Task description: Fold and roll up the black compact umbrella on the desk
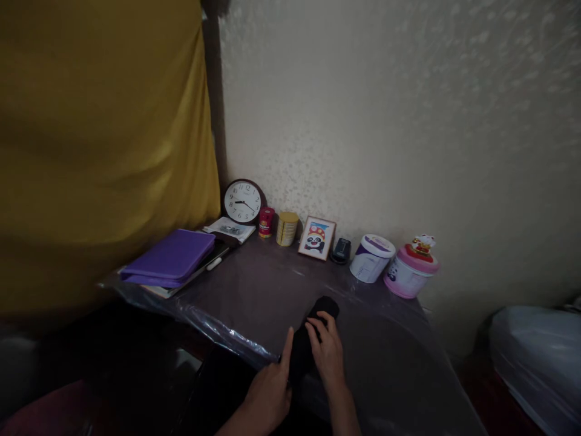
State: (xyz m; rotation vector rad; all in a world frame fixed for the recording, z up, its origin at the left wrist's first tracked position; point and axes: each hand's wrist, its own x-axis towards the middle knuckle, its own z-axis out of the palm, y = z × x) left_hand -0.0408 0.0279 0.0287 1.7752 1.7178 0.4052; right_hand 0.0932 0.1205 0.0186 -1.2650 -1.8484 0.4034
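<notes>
A long, soft-looking black item (302, 351) with a rounded far end lies slanted at the table's front edge, between my hands. My left hand (271, 387) is closed around its near part, index finger stretched along its side and the other fingers curled. On the upper right side, my right hand (327, 348) rests with bent fingers, its fingertips pressing on the black surface. The dark room hides the item's details and its lower end, so its exact kind does not show.
Along the wall stand a clock (244, 201), a red can (266, 222), a yellow container (287, 229), a framed panda picture (317, 238), a small black object (341, 250), a white tub (371, 259) and a pink-lidded tub (409, 272) bearing a figurine. A purple folder (170, 257) lies left on the plastic-covered table (267, 284).
</notes>
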